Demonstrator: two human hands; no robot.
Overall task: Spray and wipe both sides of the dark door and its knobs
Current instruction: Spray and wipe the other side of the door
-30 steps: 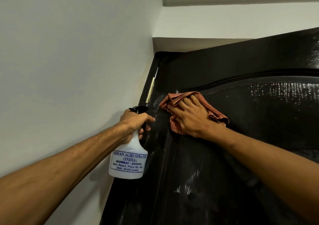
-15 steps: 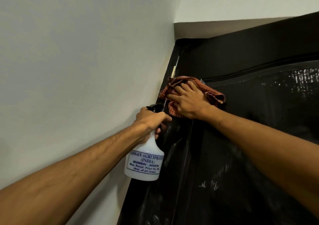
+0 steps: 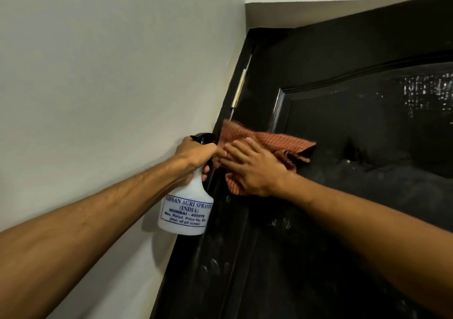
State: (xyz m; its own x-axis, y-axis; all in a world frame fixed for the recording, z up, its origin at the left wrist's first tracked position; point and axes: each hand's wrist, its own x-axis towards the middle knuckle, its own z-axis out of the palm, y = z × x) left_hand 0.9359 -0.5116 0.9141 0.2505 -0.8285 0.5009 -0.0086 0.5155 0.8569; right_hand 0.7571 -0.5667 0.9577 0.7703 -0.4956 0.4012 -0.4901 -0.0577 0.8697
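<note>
Your right hand (image 3: 255, 169) lies flat, fingers (image 3: 239, 150) straight and spread, pressing the checked, woven orange cloth (image 3: 277, 142) against the glossy dark door (image 3: 343, 220) by its hinged edge. At the cloth's 9 o'clock, your left hand (image 3: 196, 154) curls round the neck of the white plastic spray bottle (image 3: 186, 211).

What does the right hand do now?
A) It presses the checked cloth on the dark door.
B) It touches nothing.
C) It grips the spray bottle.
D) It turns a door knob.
A: the right hand lies with straight fingers on the checked cloth against the dark door, while the left hand holds the spray bottle.
</note>
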